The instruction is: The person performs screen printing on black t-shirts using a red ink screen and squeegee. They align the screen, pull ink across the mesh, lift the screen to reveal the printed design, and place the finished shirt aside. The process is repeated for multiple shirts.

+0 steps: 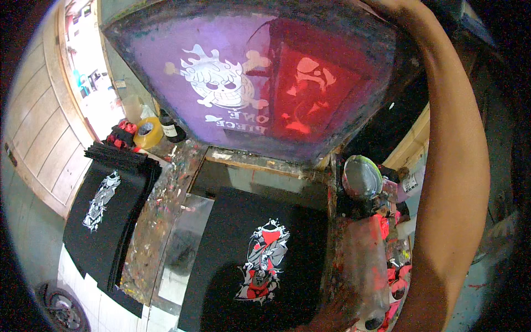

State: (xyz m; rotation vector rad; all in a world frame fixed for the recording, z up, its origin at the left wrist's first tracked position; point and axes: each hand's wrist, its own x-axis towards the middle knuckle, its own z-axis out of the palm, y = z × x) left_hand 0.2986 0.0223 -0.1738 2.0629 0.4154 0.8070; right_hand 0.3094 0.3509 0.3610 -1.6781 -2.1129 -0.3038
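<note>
My right arm reaches up along the right side, and my right hand (394,6) grips the top edge of a raised screen printing frame (326,160); the picture's edge cuts off part of the fingers. The frame's purple mesh (152,61) carries a pale skull-and-crossbones stencil (218,83), and its right part is stained red around another stencil (310,91). Below the tilted frame, a black fabric panel (215,243) lies on the printing board, bearing a white, grey and red figure print (264,260). My left hand is not in view.
On the left, a stack of black fabric panels (83,232) with grey-white prints lies on a paint-spattered table (166,210). Yellow tape (149,133) and a dark bottle (171,130) stand behind it. At right are a round ink-smeared container (362,176) and red-stained items (395,282).
</note>
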